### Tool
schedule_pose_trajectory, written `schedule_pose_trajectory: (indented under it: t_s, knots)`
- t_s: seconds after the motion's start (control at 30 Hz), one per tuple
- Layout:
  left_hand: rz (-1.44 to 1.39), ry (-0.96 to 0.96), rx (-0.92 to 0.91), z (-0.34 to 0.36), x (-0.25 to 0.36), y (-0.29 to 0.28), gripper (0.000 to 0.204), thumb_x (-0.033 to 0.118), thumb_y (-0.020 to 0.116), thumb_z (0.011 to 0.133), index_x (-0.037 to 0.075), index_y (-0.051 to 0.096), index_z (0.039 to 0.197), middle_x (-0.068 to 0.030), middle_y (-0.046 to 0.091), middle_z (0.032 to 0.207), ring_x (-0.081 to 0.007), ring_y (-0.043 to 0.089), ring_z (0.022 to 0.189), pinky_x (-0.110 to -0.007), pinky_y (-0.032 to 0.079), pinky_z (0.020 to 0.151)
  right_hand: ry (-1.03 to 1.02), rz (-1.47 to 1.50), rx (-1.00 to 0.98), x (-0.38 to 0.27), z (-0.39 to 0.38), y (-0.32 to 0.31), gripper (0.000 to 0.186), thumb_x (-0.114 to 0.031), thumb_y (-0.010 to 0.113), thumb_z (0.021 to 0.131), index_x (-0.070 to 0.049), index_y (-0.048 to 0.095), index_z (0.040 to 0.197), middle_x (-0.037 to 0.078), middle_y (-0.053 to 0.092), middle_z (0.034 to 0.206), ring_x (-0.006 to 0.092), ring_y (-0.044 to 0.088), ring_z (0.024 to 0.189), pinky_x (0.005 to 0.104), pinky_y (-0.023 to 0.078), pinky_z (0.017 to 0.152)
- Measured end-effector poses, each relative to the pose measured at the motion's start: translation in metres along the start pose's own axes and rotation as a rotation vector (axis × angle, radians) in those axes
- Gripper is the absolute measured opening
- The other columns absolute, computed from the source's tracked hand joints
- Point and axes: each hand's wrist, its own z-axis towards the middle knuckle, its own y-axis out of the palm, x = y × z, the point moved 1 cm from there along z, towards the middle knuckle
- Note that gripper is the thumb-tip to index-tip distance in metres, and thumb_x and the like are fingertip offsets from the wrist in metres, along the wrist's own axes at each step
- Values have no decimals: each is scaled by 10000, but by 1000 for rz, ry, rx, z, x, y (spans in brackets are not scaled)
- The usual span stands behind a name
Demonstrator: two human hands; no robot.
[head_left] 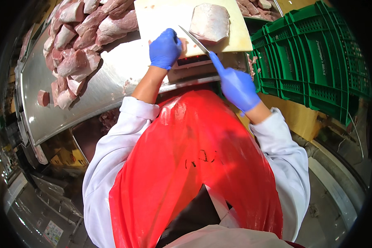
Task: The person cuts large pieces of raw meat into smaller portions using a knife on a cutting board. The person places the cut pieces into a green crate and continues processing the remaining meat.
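My right hand (239,91), in a blue glove, is wrapped round the blue handle of a knife (195,40). Its blade points up and to the left over the near edge of a pale cutting board (165,14). On the board, just beyond the blade, lies a thick block of meat (211,22) with a whitish top. My left hand (165,48), also gloved in blue, is closed at the board's near left edge. A small pink scrap of meat (183,44) shows beside its fingers; what they hold, if anything, is hidden.
Many cut chunks of raw meat (76,64) are heaped on the steel table (41,124) at left. Under the board's near edge sits a device with a red-lit display (194,61). Green plastic crates (306,62) stand at right, and more meat (256,8) lies behind the board.
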Motion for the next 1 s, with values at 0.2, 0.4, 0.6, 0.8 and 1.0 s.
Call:
schedule_pose_trajectory:
  t_s: [0.2,0.4,0.6,0.8,1.0]
  knots:
    - [-175,107,128,-7,-20,-23,283,353,695,899,103,654,1025,-139,683,968,-352,685,781,-443,557,672,-92,-94,-46,47,-33,-6,898,11,561,823,-255,246,1620,151,614,693,345,627,539,463,515,500]
    - [72,123,-159,-10,7,-15,213,299,608,949,90,651,942,-151,644,892,-371,675,762,-463,557,693,-120,-253,-23,68,-10,-12,842,-66,590,880,-338,263,1606,161,597,685,347,625,543,462,522,510]
    - [16,43,-198,-2,3,-16,245,310,615,915,69,654,888,-175,694,890,-382,682,796,-474,552,728,-12,-263,7,156,54,-46,750,-97,512,931,-432,293,1565,212,664,766,405,665,640,527,542,596]
    - [-148,-54,-128,-1,-16,-47,284,324,654,880,47,646,821,-183,677,807,-355,661,745,-442,528,691,150,-133,263,269,83,-89,670,-125,525,980,-318,298,1581,305,665,946,509,641,862,544,526,694]
    - [-399,-270,347,-108,-137,-201,178,166,710,883,3,640,871,-52,608,718,-107,541,677,-301,491,626,257,322,266,181,21,-75,672,-122,536,967,-260,322,1589,270,683,1148,313,708,838,423,546,704]
